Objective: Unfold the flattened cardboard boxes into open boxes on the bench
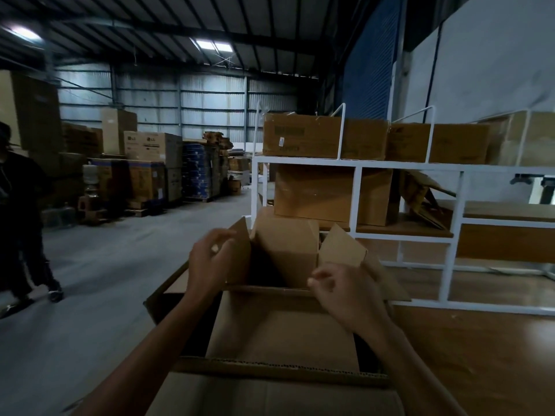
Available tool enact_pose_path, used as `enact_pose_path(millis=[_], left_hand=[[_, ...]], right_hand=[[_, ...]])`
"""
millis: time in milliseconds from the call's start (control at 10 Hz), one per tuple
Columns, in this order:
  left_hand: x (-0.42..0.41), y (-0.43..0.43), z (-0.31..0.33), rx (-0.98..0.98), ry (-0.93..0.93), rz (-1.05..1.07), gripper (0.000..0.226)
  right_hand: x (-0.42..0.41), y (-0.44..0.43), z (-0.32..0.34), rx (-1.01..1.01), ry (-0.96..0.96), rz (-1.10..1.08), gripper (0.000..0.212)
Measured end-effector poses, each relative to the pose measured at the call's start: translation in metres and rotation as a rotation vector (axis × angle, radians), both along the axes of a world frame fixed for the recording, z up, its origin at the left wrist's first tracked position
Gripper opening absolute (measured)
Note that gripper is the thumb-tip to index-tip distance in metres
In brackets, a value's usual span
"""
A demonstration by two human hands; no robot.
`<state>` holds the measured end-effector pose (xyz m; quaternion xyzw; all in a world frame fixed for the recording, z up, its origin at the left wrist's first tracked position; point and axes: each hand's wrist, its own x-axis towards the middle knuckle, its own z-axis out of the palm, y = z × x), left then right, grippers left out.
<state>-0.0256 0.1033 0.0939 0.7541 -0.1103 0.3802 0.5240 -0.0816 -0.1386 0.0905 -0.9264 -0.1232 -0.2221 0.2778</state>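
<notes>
A small brown cardboard box (pixel 285 250) stands open on the bench (pixel 468 355), its flaps raised. My left hand (pixel 211 261) hovers at the outer side of the left flap (pixel 240 253), fingers loosely curled and blurred, with nothing plainly held. My right hand (pixel 345 291) is over the near right corner, in front of the right flap (pixel 342 244), fingers curled loosely above the rim. A larger open box (pixel 282 334) lies nearer to me, under my forearms, and another cardboard panel (pixel 270 394) fills the bottom edge.
A white metal rack (pixel 357 202) stands right behind the small box, with closed cardboard boxes (pixel 315 139) on its shelves. A person in dark clothes (pixel 21 205) stands on the concrete floor at far left. Stacked cartons (pixel 150 163) line the far wall.
</notes>
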Motion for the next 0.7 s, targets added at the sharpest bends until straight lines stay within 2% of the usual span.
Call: enact_pose_path(millis=[100, 200, 300, 500, 600, 700], left_hand=[[-0.011, -0.011, 0.004, 0.625, 0.086, -0.160, 0.014], [-0.002, -0.028, -0.017, 1.010, 0.226, -0.151, 0.037], [0.019, -0.032, -0.020, 1.005, 0.189, -0.052, 0.049], [0.054, -0.050, -0.036, 1.065, 0.679, -0.207, 0.053], [0.058, -0.052, -0.036, 1.080, 0.704, -0.200, 0.058], [0.055, -0.052, -0.036, 1.030, 0.623, -0.209, 0.052]], right_hand=[[0.007, 0.012, -0.015, -0.125, 0.110, 0.172, 0.024], [0.022, 0.010, -0.023, -0.133, 0.047, 0.146, 0.037], [0.041, 0.009, -0.020, -0.163, 0.012, 0.089, 0.044], [0.073, 0.009, -0.041, -0.338, 0.230, -0.042, 0.051], [0.077, 0.006, -0.047, -0.340, 0.227, -0.068, 0.054], [0.076, 0.005, -0.051, -0.291, 0.153, -0.058, 0.050]])
